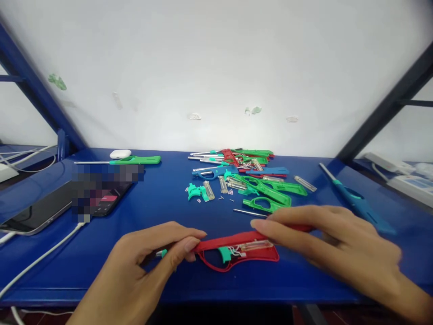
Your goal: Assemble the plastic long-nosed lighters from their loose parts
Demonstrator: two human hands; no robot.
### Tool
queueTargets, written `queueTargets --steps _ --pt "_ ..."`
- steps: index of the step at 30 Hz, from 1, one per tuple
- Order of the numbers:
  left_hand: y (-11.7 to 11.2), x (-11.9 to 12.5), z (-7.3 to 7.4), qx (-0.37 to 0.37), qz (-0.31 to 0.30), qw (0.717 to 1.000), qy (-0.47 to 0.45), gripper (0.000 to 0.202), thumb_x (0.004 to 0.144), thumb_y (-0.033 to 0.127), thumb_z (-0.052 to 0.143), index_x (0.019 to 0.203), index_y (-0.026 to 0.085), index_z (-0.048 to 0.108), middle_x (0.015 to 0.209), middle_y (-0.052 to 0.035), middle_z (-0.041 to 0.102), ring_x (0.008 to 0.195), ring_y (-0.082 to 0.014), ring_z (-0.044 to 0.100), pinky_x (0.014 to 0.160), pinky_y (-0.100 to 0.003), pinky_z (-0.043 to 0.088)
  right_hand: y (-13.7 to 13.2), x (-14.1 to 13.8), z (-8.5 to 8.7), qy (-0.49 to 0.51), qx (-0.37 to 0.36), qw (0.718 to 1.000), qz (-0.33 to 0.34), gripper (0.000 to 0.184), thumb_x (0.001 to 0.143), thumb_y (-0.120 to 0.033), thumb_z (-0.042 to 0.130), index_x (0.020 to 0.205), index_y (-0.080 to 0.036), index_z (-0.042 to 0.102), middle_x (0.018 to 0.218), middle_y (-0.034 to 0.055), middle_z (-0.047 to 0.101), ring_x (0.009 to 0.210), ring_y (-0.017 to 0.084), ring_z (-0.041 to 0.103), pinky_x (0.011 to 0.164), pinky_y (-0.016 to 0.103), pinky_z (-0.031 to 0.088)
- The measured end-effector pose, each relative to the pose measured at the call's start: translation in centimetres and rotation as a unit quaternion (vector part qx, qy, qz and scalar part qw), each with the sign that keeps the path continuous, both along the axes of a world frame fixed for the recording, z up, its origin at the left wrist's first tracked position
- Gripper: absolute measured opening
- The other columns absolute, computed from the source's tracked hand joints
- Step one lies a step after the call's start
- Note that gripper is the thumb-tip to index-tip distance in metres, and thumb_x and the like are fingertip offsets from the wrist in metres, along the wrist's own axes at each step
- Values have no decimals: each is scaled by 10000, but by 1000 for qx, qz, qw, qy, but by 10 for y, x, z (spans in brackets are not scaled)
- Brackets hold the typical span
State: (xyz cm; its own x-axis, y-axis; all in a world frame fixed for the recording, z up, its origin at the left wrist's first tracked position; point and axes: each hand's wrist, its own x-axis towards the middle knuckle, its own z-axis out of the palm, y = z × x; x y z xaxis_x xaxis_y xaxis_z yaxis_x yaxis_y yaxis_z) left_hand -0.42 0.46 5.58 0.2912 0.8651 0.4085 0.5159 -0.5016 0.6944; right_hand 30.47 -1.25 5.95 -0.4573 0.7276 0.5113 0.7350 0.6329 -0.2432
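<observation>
An open red lighter shell (243, 253) lies on the blue table (162, 203) near its front edge, with a teal trigger and a clear fuel tube showing inside. My left hand (149, 257) pinches the shell's left end, where a teal-tipped nozzle sticks out. My right hand (331, 243) lies over the shell's right end, fingers stretched and pressed on its top edge and on a second red piece under them.
A heap of green, blue and red lighter parts (250, 180) lies behind. A blue lighter (355, 201) rests to the right, a green one (135, 160) at back left beside a white case (120, 154). A phone (101, 196) and a tablet (37, 212) with a white cable sit left.
</observation>
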Motion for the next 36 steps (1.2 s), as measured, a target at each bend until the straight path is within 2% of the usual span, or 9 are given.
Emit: queueTargets --steps 3,8,13,17,20,25,28,31,36 --pt "2 -4 0 -44 -8 999 -28 208 956 507 685 939 392 858 795 51 812 620 -170 764 578 -200 642 1 4 -5 -24 42 999 4 399 1063 -348 523 1365 -564 670 1117 -55 825 902 214 805 751 316 651" --pt "5 -7 -4 -74 -28 995 -54 212 935 551 716 907 403 864 913 36 838 774 -218 819 680 -260 687 7 -1 0 30 47 998 32 453 1065 -221 494 1306 -527 725 1196 -43 818 918 200 823 672 273 656" --pt "5 1 -3 10 6 999 -44 340 963 622 645 833 393 861 869 23 832 761 -230 817 635 -293 701 8 -7 16 78 -98 991 41 226 1023 -379 648 1167 -442 810 1133 -35 837 996 245 816 796 350 697" --pt "6 0 -12 55 -11 998 8 339 1038 536 565 940 403 861 917 13 836 794 -223 822 693 -309 708 5 -8 18 29 -148 989 10 255 1013 -497 638 1213 -451 791 1121 -19 839 942 259 819 703 342 698" --pt "7 -1 -19 79 -14 996 24 284 1050 461 571 1025 402 847 995 22 838 848 -218 826 751 -309 705 3 -10 13 13 -128 992 10 321 1034 -555 582 1257 -420 770 1129 9 835 936 261 810 713 355 686" --pt "7 1 -27 124 -29 991 49 215 1027 340 638 1154 364 809 1045 24 834 880 -195 820 796 -263 684 1 -10 -4 -12 -114 992 58 302 1049 -420 629 1344 -418 693 1259 -28 791 1097 216 751 939 360 635" --pt "5 2 -32 144 -44 986 69 212 1035 256 611 1105 313 803 1024 18 824 841 -156 800 765 -217 663 -3 -9 -17 -3 -86 995 54 288 1055 -405 620 1335 -400 688 1266 -40 790 1132 216 733 995 374 608" --pt "5 1 -35 152 -61 982 98 212 1034 207 600 1047 311 785 1001 35 811 882 -155 774 805 -252 650 -8 -11 -28 -4 -92 995 34 302 1044 -411 636 1343 -408 680 1273 -53 787 1160 226 721 1012 392 600" --pt "10 0 -36 155 -51 980 114 205 1048 262 599 1001 334 785 965 67 811 851 -153 769 779 -276 642 -12 -15 -38 -6 -118 993 18 331 1048 -396 640 1378 -426 634 1307 -66 762 1213 217 685 1058 393 557"
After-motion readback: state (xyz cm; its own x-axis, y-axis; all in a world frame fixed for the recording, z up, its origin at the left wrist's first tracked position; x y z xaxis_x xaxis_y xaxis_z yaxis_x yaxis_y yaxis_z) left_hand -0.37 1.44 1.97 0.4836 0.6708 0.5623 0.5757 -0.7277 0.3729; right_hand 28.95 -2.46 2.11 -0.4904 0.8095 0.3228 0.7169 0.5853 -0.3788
